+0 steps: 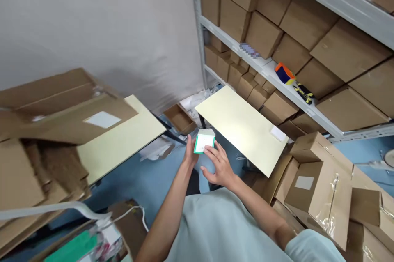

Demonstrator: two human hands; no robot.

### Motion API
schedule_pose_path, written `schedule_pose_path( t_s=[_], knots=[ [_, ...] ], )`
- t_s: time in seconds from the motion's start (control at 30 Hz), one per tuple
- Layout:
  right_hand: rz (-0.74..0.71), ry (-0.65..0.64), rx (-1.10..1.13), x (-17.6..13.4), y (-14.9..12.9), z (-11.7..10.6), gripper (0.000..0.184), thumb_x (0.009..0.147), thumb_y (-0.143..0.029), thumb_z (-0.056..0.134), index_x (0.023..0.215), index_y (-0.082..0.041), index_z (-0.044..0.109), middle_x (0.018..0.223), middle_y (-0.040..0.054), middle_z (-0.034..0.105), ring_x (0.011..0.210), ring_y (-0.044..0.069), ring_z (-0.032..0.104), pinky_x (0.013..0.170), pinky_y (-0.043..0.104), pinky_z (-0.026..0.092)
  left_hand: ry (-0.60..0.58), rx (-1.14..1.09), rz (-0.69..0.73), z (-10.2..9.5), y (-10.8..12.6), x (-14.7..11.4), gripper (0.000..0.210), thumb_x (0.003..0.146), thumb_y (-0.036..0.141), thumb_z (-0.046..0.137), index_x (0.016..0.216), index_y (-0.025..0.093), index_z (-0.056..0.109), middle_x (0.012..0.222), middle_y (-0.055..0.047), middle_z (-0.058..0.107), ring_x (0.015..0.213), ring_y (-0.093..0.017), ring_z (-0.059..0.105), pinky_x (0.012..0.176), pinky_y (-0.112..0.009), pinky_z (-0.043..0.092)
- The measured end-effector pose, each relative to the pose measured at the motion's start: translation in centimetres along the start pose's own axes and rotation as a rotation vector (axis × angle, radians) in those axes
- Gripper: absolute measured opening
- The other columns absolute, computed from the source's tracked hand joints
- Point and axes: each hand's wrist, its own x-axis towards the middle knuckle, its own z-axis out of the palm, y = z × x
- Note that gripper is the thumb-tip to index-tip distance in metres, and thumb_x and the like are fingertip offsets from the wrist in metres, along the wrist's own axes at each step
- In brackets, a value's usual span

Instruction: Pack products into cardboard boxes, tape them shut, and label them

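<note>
A small white box with green edges (205, 142) is held in front of my body, above the floor between two tables. My left hand (190, 153) grips its left side, with the thumb upright along the edge; part of the fingers is hidden behind the box. My right hand (221, 165) touches the right side and lower corner of the white face with its fingertips. Its thumb is stretched out and apart from the box. Small dark marks show on the white face, too small to read.
Pale tabletops stand left (123, 147) and right (237, 130); a white piece (278, 133) lies on the right one. Cardboard cartons (326, 188) crowd the right, and flattened cardboard (52, 167) the left. A shelf (264, 69) holds boxes, a tape measure (285, 73) and a yellow-black tool (304, 92).
</note>
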Motion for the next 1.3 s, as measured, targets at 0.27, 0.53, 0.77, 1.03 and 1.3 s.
schedule_pose_path(
  t_s=[0.27,0.53,0.77,1.03,1.3],
  knots=[
    [0.283,0.311,-0.035,3.4,6.0,-1.5,0.08,0.103,-0.039,0.068,0.178,-0.032,0.039,0.172,0.0151,0.056,0.164,0.036,0.051,0.137,0.062,0.045,-0.131,-0.002,0.1,7.0,4.6,8.8,0.078,0.088,0.096,0.054,0.104,0.022,0.073,0.112,-0.013,0.081,0.125,-0.035,0.075,0.097,-0.042,0.064],
    [0.716,0.81,0.416,11.3,11.4,-3.4,0.097,0.098,-0.057,0.077,0.18,-0.031,0.034,0.182,0.017,0.039,0.148,0.033,0.065,0.127,0.052,0.053,-0.33,0.245,0.239,13.1,12.4,16.9,0.08,0.098,0.09,0.048,0.118,0.018,0.078,0.15,-0.021,0.073,0.151,-0.037,0.062,0.129,-0.055,0.048],
    [1.089,1.095,0.896,15.5,15.2,-3.9,0.091,0.09,-0.082,0.071,0.167,-0.039,0.049,0.177,0.0085,0.047,0.13,0.028,0.074,0.118,0.048,0.056,-0.749,0.508,0.506,15.7,16.1,17.9,0.054,0.099,0.07,0.064,0.118,0.023,0.082,0.171,-0.017,0.058,0.163,-0.038,0.05,0.13,-0.053,0.047],
    [1.215,1.023,1.157,15.7,17.5,-2.0,0.076,0.09,-0.095,0.06,0.135,-0.034,0.065,0.161,0.0087,0.06,0.12,0.031,0.077,0.094,0.044,0.062,-0.811,0.599,0.744,16.6,15.1,15.6,0.027,0.094,0.036,0.078,0.119,0.028,0.082,0.154,-0.012,0.06,0.145,-0.034,0.064,0.126,-0.055,0.055],
    [1.208,0.87,1.262,13.0,21.1,-3.2,0.082,0.087,-0.084,0.078,0.151,-0.038,0.054,0.158,0.0106,0.064,0.105,0.028,0.082,0.095,0.044,0.063,-0.681,0.541,0.624,17.9,13.4,14.3,0.069,0.082,0.033,0.088,0.143,0.026,0.056,0.14,-0.012,0.064,0.137,-0.03,0.068,0.115,-0.052,0.064]
  ],
)
